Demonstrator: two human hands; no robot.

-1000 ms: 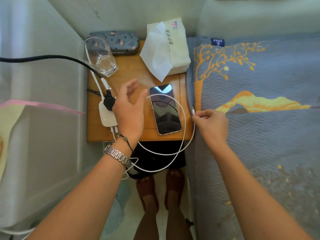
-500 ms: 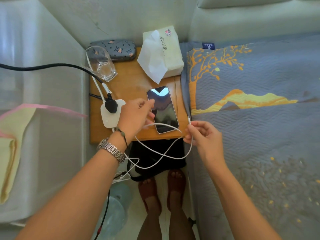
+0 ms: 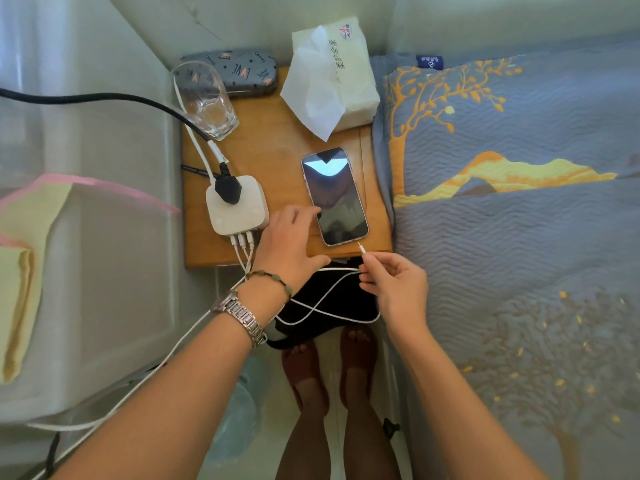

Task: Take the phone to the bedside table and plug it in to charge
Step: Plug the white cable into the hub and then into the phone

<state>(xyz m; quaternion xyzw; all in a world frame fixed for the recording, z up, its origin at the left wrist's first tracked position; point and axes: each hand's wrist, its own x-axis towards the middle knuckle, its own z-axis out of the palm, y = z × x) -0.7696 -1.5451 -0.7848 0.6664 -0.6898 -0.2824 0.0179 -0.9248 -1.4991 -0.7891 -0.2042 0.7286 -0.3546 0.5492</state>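
The phone [image 3: 335,196] lies face up on the wooden bedside table [image 3: 273,157], screen dark. My left hand [image 3: 289,244] rests on the table's front edge, fingertips touching the phone's lower left side. My right hand [image 3: 391,284] pinches the white charging cable [image 3: 325,299] just behind its plug tip [image 3: 361,247], which hovers a little below the phone's bottom edge, apart from it. The cable loops down in front of the table and runs back to the white charger block [image 3: 237,206].
A drinking glass [image 3: 204,98], a patterned case [image 3: 235,72] and a tissue pack [image 3: 332,77] stand at the table's back. A black power cord [image 3: 104,98] comes in from the left. The bed [image 3: 519,220] borders the right; a dark bag [image 3: 329,306] hangs below the table.
My right hand has carried the cable's plug from the bed edge to just below the phone's bottom end. My left hand has dropped onto the table beside the phone.
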